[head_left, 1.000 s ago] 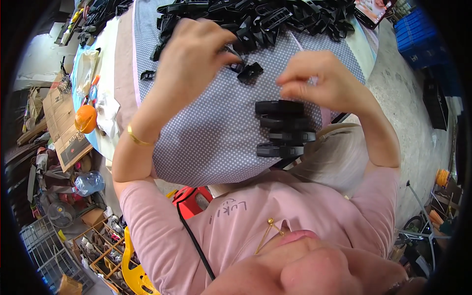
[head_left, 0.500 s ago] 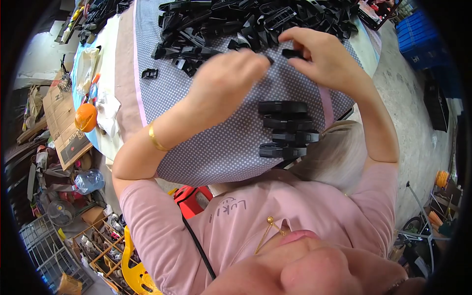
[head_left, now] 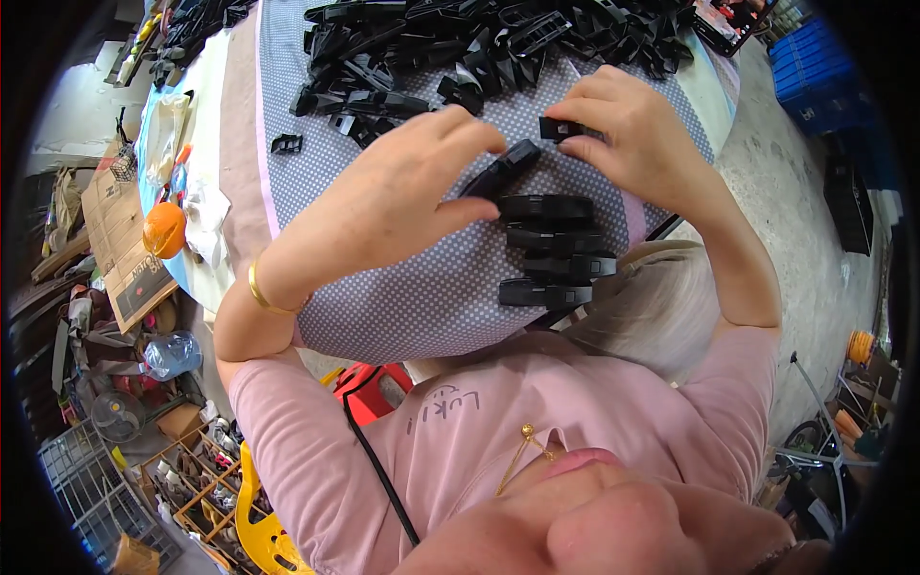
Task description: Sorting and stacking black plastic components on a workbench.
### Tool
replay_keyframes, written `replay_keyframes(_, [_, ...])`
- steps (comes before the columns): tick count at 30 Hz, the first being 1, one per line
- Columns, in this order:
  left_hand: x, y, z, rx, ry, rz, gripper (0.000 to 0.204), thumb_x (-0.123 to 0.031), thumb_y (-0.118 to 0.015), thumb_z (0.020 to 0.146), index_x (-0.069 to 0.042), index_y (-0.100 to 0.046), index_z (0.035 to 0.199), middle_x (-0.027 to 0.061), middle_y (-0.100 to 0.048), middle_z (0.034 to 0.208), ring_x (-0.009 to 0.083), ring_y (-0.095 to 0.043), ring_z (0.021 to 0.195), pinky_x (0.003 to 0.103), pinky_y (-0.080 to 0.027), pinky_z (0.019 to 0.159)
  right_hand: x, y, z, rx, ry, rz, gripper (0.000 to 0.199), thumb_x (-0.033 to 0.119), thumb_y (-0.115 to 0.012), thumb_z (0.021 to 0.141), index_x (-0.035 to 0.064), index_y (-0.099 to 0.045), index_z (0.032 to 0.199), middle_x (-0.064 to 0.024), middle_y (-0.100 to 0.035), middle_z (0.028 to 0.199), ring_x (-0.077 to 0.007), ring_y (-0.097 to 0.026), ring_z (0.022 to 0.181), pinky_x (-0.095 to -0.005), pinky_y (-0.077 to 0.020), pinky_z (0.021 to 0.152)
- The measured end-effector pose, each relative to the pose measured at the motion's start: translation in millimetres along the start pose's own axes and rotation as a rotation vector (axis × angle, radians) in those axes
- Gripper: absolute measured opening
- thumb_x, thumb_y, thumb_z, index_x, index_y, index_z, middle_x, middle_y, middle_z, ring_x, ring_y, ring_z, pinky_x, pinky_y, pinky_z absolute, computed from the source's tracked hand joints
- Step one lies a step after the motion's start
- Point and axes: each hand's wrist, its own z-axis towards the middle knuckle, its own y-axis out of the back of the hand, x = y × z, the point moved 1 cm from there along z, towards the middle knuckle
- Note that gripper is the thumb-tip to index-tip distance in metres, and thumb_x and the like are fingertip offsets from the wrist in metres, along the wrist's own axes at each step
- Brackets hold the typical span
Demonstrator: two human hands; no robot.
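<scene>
Fingers of my left hand (head_left: 484, 174) are spread wide now, the thumb well away from the fingertips, with a long black piece (head_left: 508, 168) slanting across the gap; whether the skin touches it, I cannot tell. Half a second ago this hand was farther from my body and blurred, covering most of the spot where that piece now shows. My right hand (head_left: 558, 136) has come a little nearer to me, its thumb and fingers pinched on a small black piece (head_left: 554, 128), as they were then. So the two pieces are apart, one at each hand.

Four black parts (head_left: 546, 208) lie in a close row on the nearer side of both hands, unmoved, the top one just beside my left thumb. Beyond my hands, a heap of black pieces (head_left: 431, 48) covers the far part of the dotted surface (head_left: 383, 316).

As for containers, a blue crate (head_left: 815, 72) stands on the floor beyond my right hand, with a black bin (head_left: 848, 206) closer in; I cannot see what either holds. Far to the left and behind my left hand, a wooden divided rack (head_left: 201, 489) holds small mixed items, and a clear plastic jug (head_left: 172, 355) lies near it, contents unclear.
</scene>
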Motion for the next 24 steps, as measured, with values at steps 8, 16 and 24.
replay_keyframes(8, [-4.3, -24.0, -0.6, -0.193, 0.166, 0.17, 0.011, -0.011, -0.063, 0.08, 0.0, -0.062, 0.081, 0.0127, -0.059, 0.081, 0.0322, -0.059, 0.081, 0.04, -0.049, 0.072, 11.7, -0.2, 5.5, -0.001, 0.082, 0.146, 0.027, 0.008, -0.073, 0.069, 0.003, -0.069, 0.095, -0.0073, -0.061, 0.083, -0.0256, -0.056, 0.079, -0.0346, -0.0455, 0.069])
replay_keyframes(16, [10.2, -18.0, 3.9, -0.183, 0.207, 0.104, 0.017, -0.015, -0.07, 0.075, 0.0, -0.066, 0.082, 0.0119, -0.06, 0.08, 0.0309, -0.06, 0.078, 0.039, -0.05, 0.07, 4.4, -7.1, 1.1, 0.052, 0.092, 0.109, 0.026, 0.007, -0.074, 0.068, 0.0016, -0.069, 0.093, -0.0073, -0.059, 0.081, -0.0258, -0.055, 0.077, -0.0347, -0.0445, 0.067])
replay_keyframes(24, [14.0, -16.4, 6.6, -0.164, 0.277, 0.048, 0.018, -0.017, -0.072, 0.073, -0.001, -0.07, 0.081, 0.0106, -0.06, 0.077, 0.0302, -0.061, 0.074, 0.039, -0.05, 0.067, 11.9, 10.0, 9.6, -0.013, 0.095, 0.092, 0.028, 0.002, -0.073, 0.066, 0.0001, -0.068, 0.093, -0.0087, -0.058, 0.08, -0.0262, -0.055, 0.078, -0.0347, -0.0446, 0.066])
